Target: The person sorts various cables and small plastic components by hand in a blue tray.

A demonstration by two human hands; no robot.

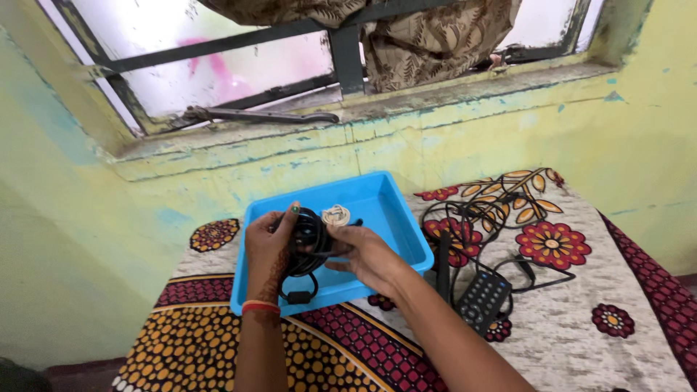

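My left hand (267,250) and my right hand (363,252) both grip a coiled black cable (306,243) over a blue plastic tray (396,218). The left hand clasps the coil's left side, thumb on top. From the right, my other hand pinches the coil. A loop of the cable with a small black block (298,296) hangs down over the tray's front edge. A small beige bundle of string or rubber bands (335,215) sits just behind the coil, in or above the tray; I cannot tell whether my fingers touch it.
The tray rests on a table under a flower-patterned cloth (581,305). Right of the tray lie loose black cables (483,210) and a black remote control (483,301). A yellow-green wall and a barred window (239,43) with a brown curtain stand behind.
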